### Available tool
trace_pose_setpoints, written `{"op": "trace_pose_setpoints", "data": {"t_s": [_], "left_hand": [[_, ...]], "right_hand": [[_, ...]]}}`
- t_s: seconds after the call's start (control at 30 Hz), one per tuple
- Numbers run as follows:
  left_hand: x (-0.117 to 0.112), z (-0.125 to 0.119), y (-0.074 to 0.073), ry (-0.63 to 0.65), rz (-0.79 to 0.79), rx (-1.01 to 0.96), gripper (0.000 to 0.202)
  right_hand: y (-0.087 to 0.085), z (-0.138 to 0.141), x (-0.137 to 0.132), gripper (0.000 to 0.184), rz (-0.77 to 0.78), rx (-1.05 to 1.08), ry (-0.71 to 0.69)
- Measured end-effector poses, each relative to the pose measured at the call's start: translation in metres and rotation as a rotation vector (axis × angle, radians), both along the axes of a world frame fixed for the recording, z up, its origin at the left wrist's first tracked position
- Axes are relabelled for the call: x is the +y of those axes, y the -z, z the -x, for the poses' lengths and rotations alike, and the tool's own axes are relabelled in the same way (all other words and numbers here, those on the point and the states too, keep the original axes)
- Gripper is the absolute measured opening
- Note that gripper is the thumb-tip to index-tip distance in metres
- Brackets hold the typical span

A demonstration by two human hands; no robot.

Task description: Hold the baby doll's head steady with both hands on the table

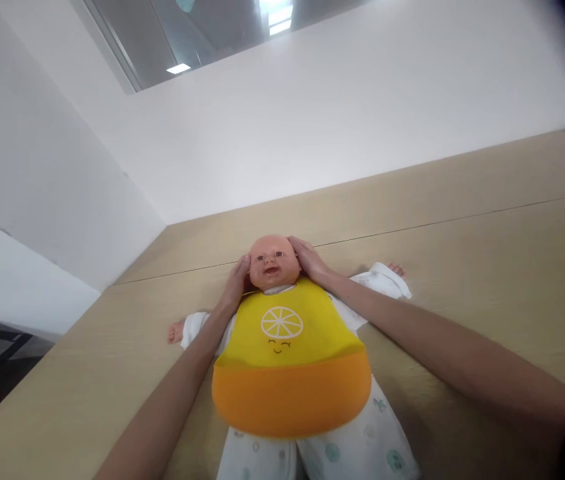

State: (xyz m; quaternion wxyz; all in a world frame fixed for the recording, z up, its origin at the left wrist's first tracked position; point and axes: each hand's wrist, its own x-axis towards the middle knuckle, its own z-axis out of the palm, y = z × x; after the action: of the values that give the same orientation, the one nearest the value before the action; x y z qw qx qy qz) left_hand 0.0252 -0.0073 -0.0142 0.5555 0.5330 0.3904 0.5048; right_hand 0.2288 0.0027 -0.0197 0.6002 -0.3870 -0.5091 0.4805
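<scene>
A baby doll (275, 257) lies on its back on the wooden table, its arms spread out to both sides. It wears white printed clothes and a bib (282, 327), yellow with a pale citrus slice and a small smiling face. The bib's orange catch pocket (292, 400) lies over the doll's lower body. My left hand (238, 280) cups one side of the doll's head near the neck. Against the opposite side of the head rests my right hand (311, 260), fingers along it. Both sets of fingertips, and whatever is behind the neck, are hidden.
The table (487, 267) has a thin seam running across it beyond the doll's head. A white wall (312, 127) with a window (222, 30) stands at the table's far side. Another white panel (52, 173) rises on the left, with a dark metal frame (0, 353) below it.
</scene>
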Motion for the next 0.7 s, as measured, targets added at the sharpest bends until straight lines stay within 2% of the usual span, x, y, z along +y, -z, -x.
{"op": "trace_pose_setpoints", "data": {"t_s": [0.17,0.33,0.5,0.7], "left_hand": [[-0.001,0.000,-0.003,-0.008,-0.013,0.056,0.060],[-0.003,-0.004,-0.005,0.020,0.030,0.012,0.058],[-0.003,-0.002,-0.003,0.007,0.037,0.056,0.060],[0.002,0.002,0.001,-0.038,-0.045,0.136,0.055]], "right_hand": [[-0.003,-0.001,-0.003,0.044,0.011,0.095,-0.002],[0.001,-0.002,0.000,0.052,0.038,0.134,-0.013],[-0.003,0.000,-0.003,0.045,-0.043,0.136,-0.026],[-0.013,0.003,-0.016,0.049,-0.051,0.119,-0.150]]}}
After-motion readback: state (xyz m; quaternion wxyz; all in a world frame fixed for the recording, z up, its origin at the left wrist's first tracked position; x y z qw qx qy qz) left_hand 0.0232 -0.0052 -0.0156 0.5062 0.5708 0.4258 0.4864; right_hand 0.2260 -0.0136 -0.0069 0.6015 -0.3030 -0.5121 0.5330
